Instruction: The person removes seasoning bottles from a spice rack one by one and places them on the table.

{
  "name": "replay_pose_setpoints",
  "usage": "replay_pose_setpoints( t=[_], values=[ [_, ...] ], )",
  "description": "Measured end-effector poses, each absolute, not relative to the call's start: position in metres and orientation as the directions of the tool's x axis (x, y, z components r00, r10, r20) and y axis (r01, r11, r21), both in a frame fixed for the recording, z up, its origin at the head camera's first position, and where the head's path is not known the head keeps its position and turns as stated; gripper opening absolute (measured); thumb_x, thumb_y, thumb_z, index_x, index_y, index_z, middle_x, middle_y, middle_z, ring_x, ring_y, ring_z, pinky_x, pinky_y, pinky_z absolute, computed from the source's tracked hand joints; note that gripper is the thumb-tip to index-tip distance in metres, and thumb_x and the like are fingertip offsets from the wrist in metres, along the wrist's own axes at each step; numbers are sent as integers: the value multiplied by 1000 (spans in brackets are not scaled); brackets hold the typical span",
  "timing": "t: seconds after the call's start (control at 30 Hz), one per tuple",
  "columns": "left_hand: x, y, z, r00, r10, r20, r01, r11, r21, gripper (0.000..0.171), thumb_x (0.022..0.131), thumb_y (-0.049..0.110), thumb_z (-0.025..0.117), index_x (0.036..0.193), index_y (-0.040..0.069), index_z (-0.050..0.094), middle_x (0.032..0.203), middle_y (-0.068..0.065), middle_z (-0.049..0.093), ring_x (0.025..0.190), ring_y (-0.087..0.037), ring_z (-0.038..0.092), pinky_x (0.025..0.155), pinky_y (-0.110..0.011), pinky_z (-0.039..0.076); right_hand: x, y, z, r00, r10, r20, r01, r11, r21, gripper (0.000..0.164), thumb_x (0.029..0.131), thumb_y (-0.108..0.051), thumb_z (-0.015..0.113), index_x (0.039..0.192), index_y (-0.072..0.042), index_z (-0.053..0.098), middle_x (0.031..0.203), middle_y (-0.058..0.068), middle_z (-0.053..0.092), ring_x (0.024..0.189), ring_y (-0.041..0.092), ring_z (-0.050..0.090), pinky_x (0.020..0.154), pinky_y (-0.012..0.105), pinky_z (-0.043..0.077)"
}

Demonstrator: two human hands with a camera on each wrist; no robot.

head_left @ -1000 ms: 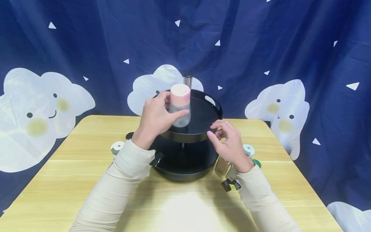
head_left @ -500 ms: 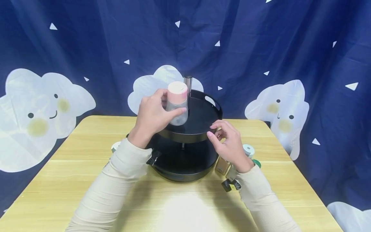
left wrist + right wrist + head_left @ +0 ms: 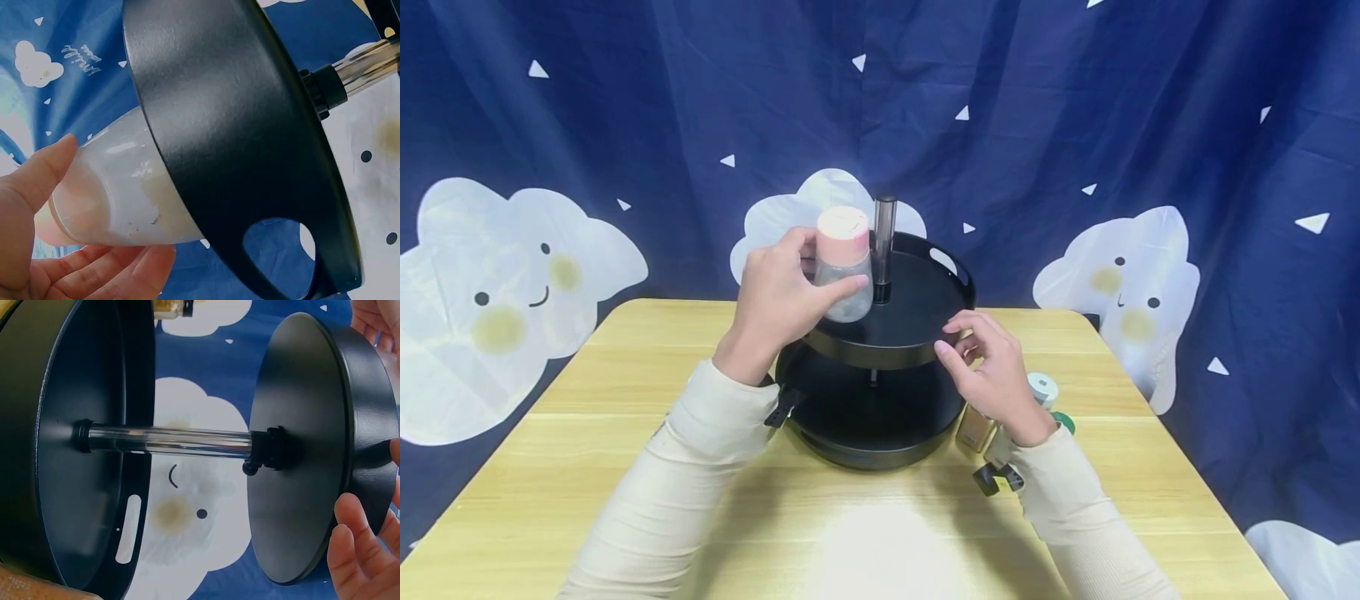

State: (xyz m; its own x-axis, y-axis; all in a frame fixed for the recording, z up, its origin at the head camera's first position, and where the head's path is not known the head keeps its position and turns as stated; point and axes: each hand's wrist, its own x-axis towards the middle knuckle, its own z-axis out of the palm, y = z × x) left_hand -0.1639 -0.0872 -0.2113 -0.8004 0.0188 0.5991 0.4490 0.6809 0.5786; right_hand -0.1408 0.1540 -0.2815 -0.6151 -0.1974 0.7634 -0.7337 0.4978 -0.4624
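Note:
My left hand (image 3: 775, 292) grips a clear jar with a pink lid (image 3: 844, 237), thumb on the near side. It is held upright at the left part of a black two-tier stand's upper tray (image 3: 925, 292). In the left wrist view the tray's rim hides the base of the jar (image 3: 125, 181), so I cannot tell whether it touches the tray. My right hand (image 3: 992, 367) is at the upper tray's front right edge, fingers loosely bent and thumb apart from them. Its fingertips (image 3: 350, 512) overlap the rim in the right wrist view.
The stand's post (image 3: 885, 242) rises through the upper tray, above the wide lower tray (image 3: 880, 457). Right of the stand are a brown-filled jar (image 3: 975, 429), a white-lidded container (image 3: 1042, 388) and a green lid (image 3: 1064, 422), partly behind the right wrist. A patterned curtain (image 3: 1000, 150) hangs behind.
My left hand has moved leftward with the pink-lidded jar, showing more of the post. The left forearm now covers the white-topped container at the left. My right hand stays in place.

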Motion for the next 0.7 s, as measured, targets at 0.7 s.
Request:
replay_pose_setpoints(
  t=[0.7],
  values=[
    [-158,-107,-212,-775,-25,631,428,715,554,57,69,37,82,107,-1,61,98,-17,71,86,-29,68,74,-46,51,-140,153,-283,-627,-196,754,-726,497,-475,20,74,11,70,91,8,61,93,24,62,57,23,58,49,41,55]
  ],
)
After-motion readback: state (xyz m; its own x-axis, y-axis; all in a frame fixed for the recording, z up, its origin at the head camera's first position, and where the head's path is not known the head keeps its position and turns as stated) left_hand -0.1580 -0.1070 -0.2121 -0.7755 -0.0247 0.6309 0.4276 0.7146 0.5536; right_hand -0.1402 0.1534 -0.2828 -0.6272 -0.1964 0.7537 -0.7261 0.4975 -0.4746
